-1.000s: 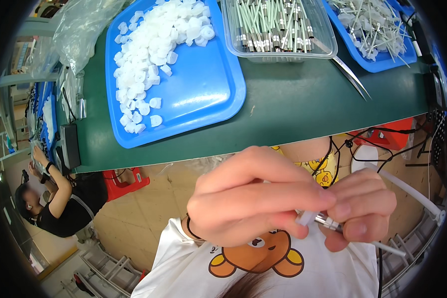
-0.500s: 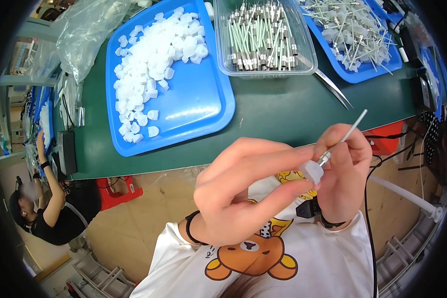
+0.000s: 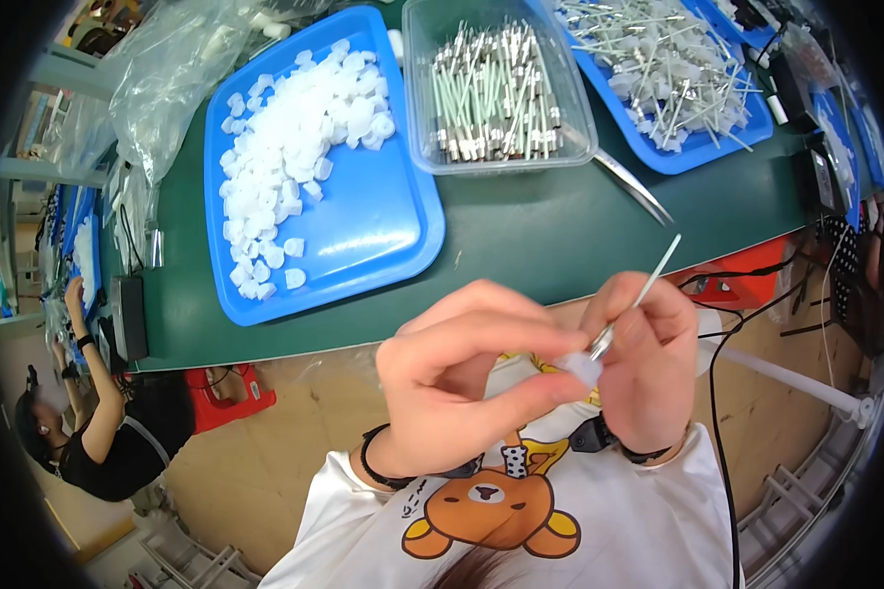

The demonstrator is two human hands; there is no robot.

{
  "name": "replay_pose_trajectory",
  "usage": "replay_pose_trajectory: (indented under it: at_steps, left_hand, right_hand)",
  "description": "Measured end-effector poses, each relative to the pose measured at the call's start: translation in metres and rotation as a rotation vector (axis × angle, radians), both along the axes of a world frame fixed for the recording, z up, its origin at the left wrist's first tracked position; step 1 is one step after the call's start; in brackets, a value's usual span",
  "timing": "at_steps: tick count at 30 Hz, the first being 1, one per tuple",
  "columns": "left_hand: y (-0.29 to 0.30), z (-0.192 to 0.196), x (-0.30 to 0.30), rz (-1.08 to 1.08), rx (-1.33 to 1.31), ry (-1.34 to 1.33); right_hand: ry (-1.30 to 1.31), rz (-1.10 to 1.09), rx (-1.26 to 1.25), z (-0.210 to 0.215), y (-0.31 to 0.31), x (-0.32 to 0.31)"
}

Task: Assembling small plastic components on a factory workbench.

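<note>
Green tabletop (image 3: pixel 550 236) is seen beyond the hands. A translucent white cap (image 3: pixel 584 370) is pinched between thumb and fingers of the left hand (image 3: pixel 437 363); a thin rod (image 3: pixel 650 281) is gripped by the right hand (image 3: pixel 656 373), its metal end (image 3: pixel 602 343) meeting the cap. Both are held near the tabletop's front edge. Farther out, tweezers (image 3: pixel 640 192) are laid beside a clear box (image 3: pixel 506 169), flanked by a left blue tray (image 3: pixel 368 231) and a right blue tray (image 3: pixel 702 156).

Left hand (image 3: pixel 471 368) fingertips cover part of the translucent cap (image 3: pixel 583 369); right hand (image 3: pixel 650 368) hides some of the pale rod (image 3: pixel 660 267); cap-to-rod seating unreadable; tweezers' (image 3: pixel 640 193) rear end obscured at clear plastic bin (image 3: pixel 501 169); bin cropped up top; co-worker's hand (image 3: pixel 75 294) too small to read.
</note>
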State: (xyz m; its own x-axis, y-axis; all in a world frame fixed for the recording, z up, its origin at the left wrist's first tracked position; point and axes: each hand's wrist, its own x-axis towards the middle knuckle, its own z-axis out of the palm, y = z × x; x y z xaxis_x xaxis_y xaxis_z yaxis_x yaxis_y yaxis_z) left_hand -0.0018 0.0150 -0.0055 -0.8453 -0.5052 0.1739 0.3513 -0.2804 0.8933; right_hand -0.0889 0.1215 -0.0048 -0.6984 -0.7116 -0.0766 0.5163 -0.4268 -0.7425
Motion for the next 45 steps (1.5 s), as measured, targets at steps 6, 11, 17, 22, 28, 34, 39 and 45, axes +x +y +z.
replay_pose_trajectory:
  at_steps: [6,11,17,22,28,34,39,45]
  left_hand:
    - [-0.008,-0.008,0.005,-0.087,0.076,-0.035]
    - [-0.017,-0.006,0.003,-0.302,0.020,0.005]
    - [-0.019,-0.007,0.003,-0.017,-0.058,-0.113]
    - [-0.022,-0.006,0.016,0.012,-0.114,-0.188]
    - [-0.041,0.000,0.031,0.293,-0.267,-0.308]
    - [-0.078,-0.004,0.036,0.690,-0.680,-0.527]
    - [-0.098,-0.019,0.039,0.790,-1.009,-0.687]
    - [-0.094,-0.023,0.037,0.851,-1.034,-0.689]
  right_hand:
    - [0.163,0.140,0.109,0.007,0.009,-0.006]
    - [0.228,0.326,0.201,0.020,0.011,-0.024]
    - [0.902,-0.351,0.426,0.056,-0.020,-0.098]
    - [1.420,-0.410,0.871,0.061,-0.004,-0.096]
    - [1.383,-0.040,0.880,0.054,-0.001,-0.070]
    - [1.773,0.085,0.946,0.084,-0.031,-0.084]
    - [2.108,0.411,0.707,0.082,-0.086,-0.117]
    - [2.395,0.635,0.689,0.046,-0.150,-0.145]
